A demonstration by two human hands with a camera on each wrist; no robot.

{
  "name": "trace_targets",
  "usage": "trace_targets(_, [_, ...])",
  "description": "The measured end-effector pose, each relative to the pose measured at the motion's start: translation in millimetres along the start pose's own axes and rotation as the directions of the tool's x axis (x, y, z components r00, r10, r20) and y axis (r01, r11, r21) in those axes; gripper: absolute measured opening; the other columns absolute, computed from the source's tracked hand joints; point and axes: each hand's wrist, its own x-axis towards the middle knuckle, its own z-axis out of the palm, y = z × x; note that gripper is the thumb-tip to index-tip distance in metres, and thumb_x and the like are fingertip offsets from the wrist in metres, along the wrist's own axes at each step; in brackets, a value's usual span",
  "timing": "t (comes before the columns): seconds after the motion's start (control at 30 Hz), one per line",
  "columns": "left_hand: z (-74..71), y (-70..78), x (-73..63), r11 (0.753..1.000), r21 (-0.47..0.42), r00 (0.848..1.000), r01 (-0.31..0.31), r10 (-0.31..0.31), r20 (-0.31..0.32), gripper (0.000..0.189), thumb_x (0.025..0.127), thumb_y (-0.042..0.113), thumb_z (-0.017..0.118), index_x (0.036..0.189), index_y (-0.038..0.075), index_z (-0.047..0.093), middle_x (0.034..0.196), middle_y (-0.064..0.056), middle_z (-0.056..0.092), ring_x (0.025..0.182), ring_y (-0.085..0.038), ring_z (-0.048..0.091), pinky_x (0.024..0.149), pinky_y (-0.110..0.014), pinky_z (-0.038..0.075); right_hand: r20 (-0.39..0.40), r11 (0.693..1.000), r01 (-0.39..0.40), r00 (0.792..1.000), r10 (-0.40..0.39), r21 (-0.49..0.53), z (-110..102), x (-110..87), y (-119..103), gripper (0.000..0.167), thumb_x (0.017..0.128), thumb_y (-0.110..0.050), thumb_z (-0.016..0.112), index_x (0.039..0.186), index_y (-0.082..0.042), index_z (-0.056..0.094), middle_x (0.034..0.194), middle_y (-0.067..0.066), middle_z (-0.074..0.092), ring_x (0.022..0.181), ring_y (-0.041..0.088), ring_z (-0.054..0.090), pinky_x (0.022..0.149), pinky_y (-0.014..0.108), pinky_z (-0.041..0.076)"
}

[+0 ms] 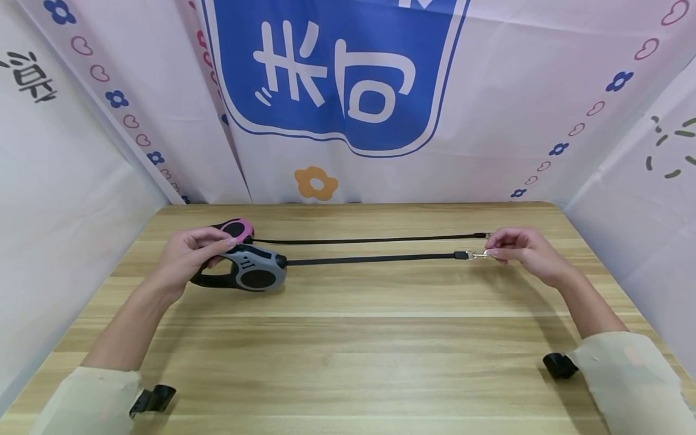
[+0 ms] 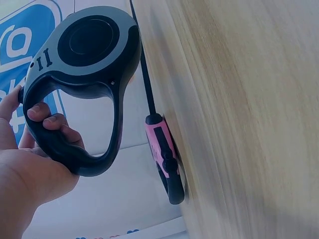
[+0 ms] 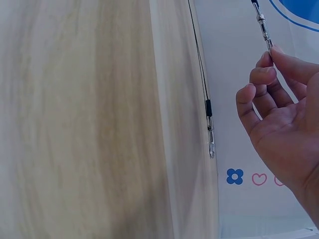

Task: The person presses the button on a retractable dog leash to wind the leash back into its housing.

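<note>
Taking the pink reel (image 1: 248, 229) as your mark, you have the grey reel (image 1: 263, 264) on its near side, raised off the table (image 1: 348, 362); your left hand (image 1: 182, 260) curls its fingers through the handle loop (image 2: 117, 124), a secure grasp that probably lets you brace against a pull. One digit reaches the black button (image 2: 21, 94), though you cannot tell from here whether it presses. Well to the right of the pink reel, your right hand (image 1: 524, 254) pinches the metal clip (image 1: 478, 255) by its end, a narrow hold that leaves most of the clip uncovered. With both ends held apart, the black cord (image 1: 375, 260) runs straight, near the pink reel's own cord (image 1: 375, 240), which stretches rightward to a second clip (image 3: 211, 137) lying on the table, perhaps laid straight so the two do not cross.
</note>
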Motion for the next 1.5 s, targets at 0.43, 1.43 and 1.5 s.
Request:
trace_targets(0.43, [3.2, -0.3, 4.3, 1.000, 0.005, 1.000, 0.011, -0.011, -0.001, 0.009, 0.101, 0.019, 0.071, 0.097, 0.017, 0.079, 0.073, 0.009, 0.063, 0.062, -0.012, 0.052, 0.064, -0.027, 0.043, 0.001, 0.999, 0.018, 1.000, -0.018, 0.027, 3.6, 2.7, 0.3, 0.008, 0.099, 0.007, 0.061, 0.105, 0.012, 0.063, 0.092, -0.001, 0.069, 0.072, 0.013, 0.059, 0.065, 0.030, 0.052])
trace_targets(1.43, [12.8, 2.4, 15.0, 0.995, -0.102, 1.000, 0.003, -0.004, -0.008, 0.018, 0.099, 0.012, 0.072, 0.089, 0.024, 0.080, 0.077, 0.008, 0.068, 0.062, -0.009, 0.052, 0.059, -0.021, 0.043, 0.001, 0.999, 0.006, 1.000, -0.006, 0.048, 9.7, 6.2, 0.4, 0.012, 0.098, 0.007, 0.063, 0.107, 0.014, 0.062, 0.093, -0.002, 0.069, 0.076, 0.012, 0.062, 0.068, 0.026, 0.055])
trace_targets(1.5, [13.3, 2.1, 15.2, 0.995, -0.102, 1.000, 0.002, -0.003, -0.008, 0.017, 0.099, 0.012, 0.072, 0.089, 0.024, 0.080, 0.078, 0.007, 0.068, 0.062, -0.010, 0.052, 0.059, -0.021, 0.043, -0.001, 0.999, 0.004, 1.000, -0.003, 0.049, 10.4, 6.4, 0.6, 0.012, 0.098, 0.007, 0.063, 0.107, 0.015, 0.062, 0.093, -0.002, 0.069, 0.076, 0.013, 0.062, 0.068, 0.027, 0.055])
